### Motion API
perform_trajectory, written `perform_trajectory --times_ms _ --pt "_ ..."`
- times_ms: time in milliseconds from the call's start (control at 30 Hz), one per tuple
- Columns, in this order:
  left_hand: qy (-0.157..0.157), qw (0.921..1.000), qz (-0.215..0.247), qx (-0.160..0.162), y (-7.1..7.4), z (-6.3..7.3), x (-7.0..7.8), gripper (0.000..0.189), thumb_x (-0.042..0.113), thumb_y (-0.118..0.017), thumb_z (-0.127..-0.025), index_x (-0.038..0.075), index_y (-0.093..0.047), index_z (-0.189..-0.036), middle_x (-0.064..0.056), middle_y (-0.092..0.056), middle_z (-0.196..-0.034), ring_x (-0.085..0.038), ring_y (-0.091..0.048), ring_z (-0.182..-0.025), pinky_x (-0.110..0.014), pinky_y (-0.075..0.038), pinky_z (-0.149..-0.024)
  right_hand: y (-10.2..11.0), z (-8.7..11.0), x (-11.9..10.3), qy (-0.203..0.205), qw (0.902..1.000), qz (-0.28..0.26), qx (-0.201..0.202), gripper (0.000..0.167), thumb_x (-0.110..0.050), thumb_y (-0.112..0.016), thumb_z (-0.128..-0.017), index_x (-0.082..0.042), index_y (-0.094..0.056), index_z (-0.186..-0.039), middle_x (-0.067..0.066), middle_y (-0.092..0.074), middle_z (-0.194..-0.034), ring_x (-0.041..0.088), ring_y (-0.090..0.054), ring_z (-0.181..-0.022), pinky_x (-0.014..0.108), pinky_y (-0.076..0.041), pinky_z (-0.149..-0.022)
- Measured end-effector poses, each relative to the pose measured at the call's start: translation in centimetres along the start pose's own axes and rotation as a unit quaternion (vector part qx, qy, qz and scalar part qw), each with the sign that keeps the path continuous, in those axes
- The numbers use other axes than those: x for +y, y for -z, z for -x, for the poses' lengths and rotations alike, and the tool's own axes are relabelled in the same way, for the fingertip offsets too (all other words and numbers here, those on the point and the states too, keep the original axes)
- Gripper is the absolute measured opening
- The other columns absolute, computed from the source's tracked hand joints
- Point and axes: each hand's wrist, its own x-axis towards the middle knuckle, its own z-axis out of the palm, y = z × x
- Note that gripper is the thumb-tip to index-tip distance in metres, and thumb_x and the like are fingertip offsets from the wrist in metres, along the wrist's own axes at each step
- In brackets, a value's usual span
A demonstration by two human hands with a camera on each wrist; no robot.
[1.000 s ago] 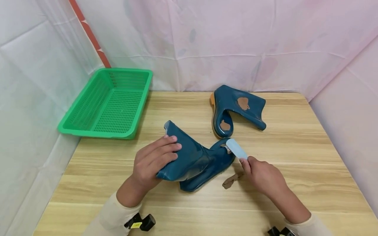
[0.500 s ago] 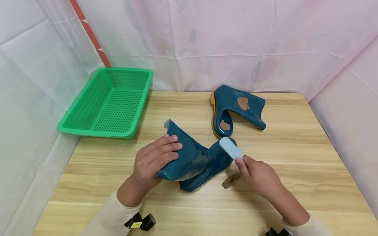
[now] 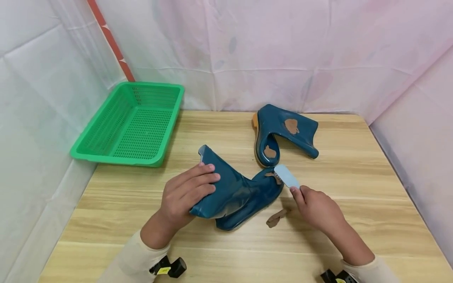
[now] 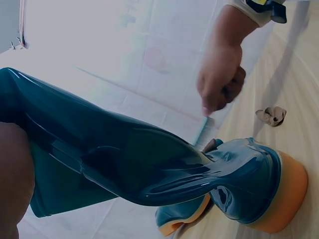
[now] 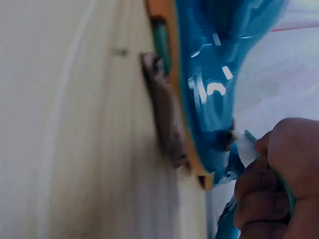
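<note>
A dark blue rain boot [image 3: 233, 188] stands on its orange-edged sole [image 4: 289, 199], its shaft leaning toward the person. My left hand [image 3: 185, 194] grips the shaft near its top, four fingers across the outside; the thumb is hidden. My right hand [image 3: 318, 208] holds a light blue brush [image 3: 286, 176] by its handle, fingers curled round it in the right wrist view. The bristles are at the boot's toe, against a brown mud-like patch [image 3: 278, 180]. Beside the sole lies a brown strip [image 5: 167, 109] of the same look.
A second blue boot [image 3: 272, 118] lies on its side behind, with brown patches on shaft and toe; the toes of both boots are close together. At the back left is a green plastic basket [image 3: 164, 155]. White cloth [image 3: 262, 51] hangs round the wooden table [image 3: 116, 204].
The brush went left over the toe, then came back to the right toward the tip. The brown patch under the bristles shows again. My left hand and the boot have hardly moved.
</note>
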Motion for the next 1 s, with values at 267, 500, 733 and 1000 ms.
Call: perform_trajectory --times_ms 267,500,733,1000 --pt "0.007 1.0 -0.001 -0.006 0.0 0.1 0.0 0.013 -0.002 -0.064 -0.099 -0.001 -0.071 -0.088 -0.018 -0.076 -0.099 -0.034 -0.074 -0.093 -0.045 -0.058 -0.089 1.8 -0.8 -3.4 0.042 0.997 0.026 -0.059 0.052 -0.054 -0.033 -0.11 -0.014 -0.056 -0.085 0.0 -0.046 -0.064 0.017 -0.044 -0.054 0.032 -0.034 -0.05" --pt "0.003 1.0 -0.001 -0.003 -0.1 0.1 0.2 0.013 -0.002 -0.066 -0.098 -0.001 -0.071 -0.086 -0.017 -0.076 -0.098 -0.034 -0.075 -0.092 -0.045 -0.058 -0.089 3.2 -3.2 -3.4 0.033 0.9872 0.108 -0.113 0.042 -0.041 -0.039 -0.111 -0.014 -0.063 -0.09 0.002 -0.051 -0.068 0.02 -0.05 -0.06 0.036 -0.039 -0.054" --pt "-0.004 1.0 0.001 -0.008 -0.1 0.1 0.2 0.013 0.0 -0.066 -0.099 -0.001 -0.071 -0.087 -0.017 -0.076 -0.097 -0.035 -0.075 -0.091 -0.046 -0.058 -0.089 3.8 -3.4 -2.3 0.015 0.99 0.097 -0.101 0.046 -0.042 -0.038 -0.111 -0.009 -0.065 -0.094 0.003 -0.051 -0.068 0.02 -0.049 -0.058 0.036 -0.038 -0.053" --pt "-0.005 0.9999 0.003 -0.009 -0.1 0.1 0.3 0.014 0.001 -0.065 -0.099 -0.002 -0.071 -0.087 -0.018 -0.076 -0.098 -0.035 -0.074 -0.092 -0.046 -0.057 -0.09 3.7 -3.2 -4.2 0.084 0.9882 0.066 -0.11 0.042 -0.044 -0.041 -0.11 -0.015 -0.059 -0.085 0.0 -0.047 -0.067 0.017 -0.046 -0.058 0.034 -0.036 -0.054"
